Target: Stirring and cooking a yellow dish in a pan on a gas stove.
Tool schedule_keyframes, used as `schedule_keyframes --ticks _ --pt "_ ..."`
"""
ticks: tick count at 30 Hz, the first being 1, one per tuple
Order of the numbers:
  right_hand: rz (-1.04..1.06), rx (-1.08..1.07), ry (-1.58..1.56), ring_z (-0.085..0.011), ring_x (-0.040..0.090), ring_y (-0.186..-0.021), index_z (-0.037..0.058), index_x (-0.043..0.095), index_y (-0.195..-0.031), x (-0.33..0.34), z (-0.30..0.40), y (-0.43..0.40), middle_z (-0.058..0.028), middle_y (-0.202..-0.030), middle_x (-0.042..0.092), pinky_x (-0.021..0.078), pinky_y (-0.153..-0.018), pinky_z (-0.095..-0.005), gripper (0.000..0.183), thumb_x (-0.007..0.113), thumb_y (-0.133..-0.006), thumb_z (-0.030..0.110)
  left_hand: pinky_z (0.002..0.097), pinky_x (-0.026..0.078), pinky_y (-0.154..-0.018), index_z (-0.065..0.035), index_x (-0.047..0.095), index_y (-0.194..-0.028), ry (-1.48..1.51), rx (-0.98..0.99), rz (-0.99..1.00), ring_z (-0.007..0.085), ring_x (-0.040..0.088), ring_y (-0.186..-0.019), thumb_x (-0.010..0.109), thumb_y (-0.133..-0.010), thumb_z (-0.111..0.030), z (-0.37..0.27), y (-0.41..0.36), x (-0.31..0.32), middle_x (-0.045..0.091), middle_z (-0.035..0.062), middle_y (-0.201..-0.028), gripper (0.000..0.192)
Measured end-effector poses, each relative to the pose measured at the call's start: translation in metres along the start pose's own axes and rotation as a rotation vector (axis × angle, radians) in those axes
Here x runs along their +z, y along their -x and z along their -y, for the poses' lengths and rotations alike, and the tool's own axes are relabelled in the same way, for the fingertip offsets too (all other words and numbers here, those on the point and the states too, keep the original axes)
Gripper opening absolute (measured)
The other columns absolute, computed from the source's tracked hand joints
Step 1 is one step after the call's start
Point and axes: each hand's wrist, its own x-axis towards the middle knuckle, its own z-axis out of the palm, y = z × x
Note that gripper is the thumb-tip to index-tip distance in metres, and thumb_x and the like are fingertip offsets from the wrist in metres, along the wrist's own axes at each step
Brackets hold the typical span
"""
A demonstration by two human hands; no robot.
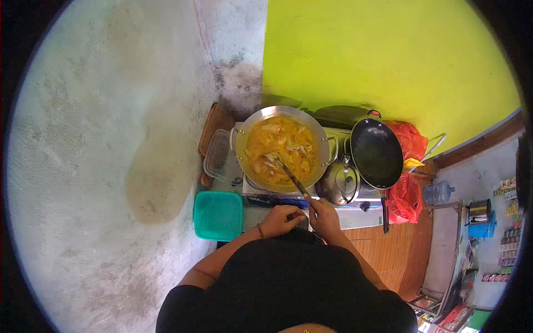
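A large metal wok (pixel 242 166) with two loop handles sits on a gas stove (pixel 258 195). It holds an orange-yellow stew (pixel 287 145) with pale pieces that look like meat. My right hand (pixel 324 217) grips the dark handle of a cooking spatula or ladle (pixel 293 177), whose head is partly sunk in the stew. Near the stove's front edge, my left hand (pixel 283 220) is held close to my body with fingers curled; nothing is seen in it. Just right of the wok stands a lidded metal pot or kettle (pixel 336 183).
A black frying pan (pixel 377 152) rests at the stove's right, beside red plastic bags (pixel 404 200). On the left are a clear plastic container (pixel 218 156), a brown tray-like item (pixel 214 129) and a green plastic lid or box (pixel 218 216). Walls stand behind and left.
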Motion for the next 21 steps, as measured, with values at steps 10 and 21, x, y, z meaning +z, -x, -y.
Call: schedule_keyframes --ticks 10,21 --pt "-0.161 -0.073 -0.270 -0.0358 0.062 -0.078 0.0081 0.060 -0.113 0.041 -0.029 -0.048 -0.0219 -0.085 0.062 0.0491 -0.068 -0.0395 0.034 0.056 -0.080 0.004 0.0282 0.047 -0.061 -0.0022 0.064 -0.096 0.013 -0.093 -0.060 0.0119 0.058 -0.065 0.061 -0.085 -0.019 -0.004 -0.001 -0.002 0.063 0.0068 -0.073 0.020" --pt "-0.251 0.040 -0.144 -0.0308 0.058 -0.067 0.0053 0.061 -0.111 -0.002 -0.029 -0.032 -0.0187 -0.080 0.061 0.0467 -0.064 -0.0381 0.034 0.056 -0.077 0.000 0.0278 0.046 -0.059 -0.0020 0.065 -0.091 0.009 -0.046 -0.053 0.0116 0.055 -0.063 0.062 -0.086 -0.021 0.002 -0.001 0.002 0.063 0.0057 -0.073 0.020"
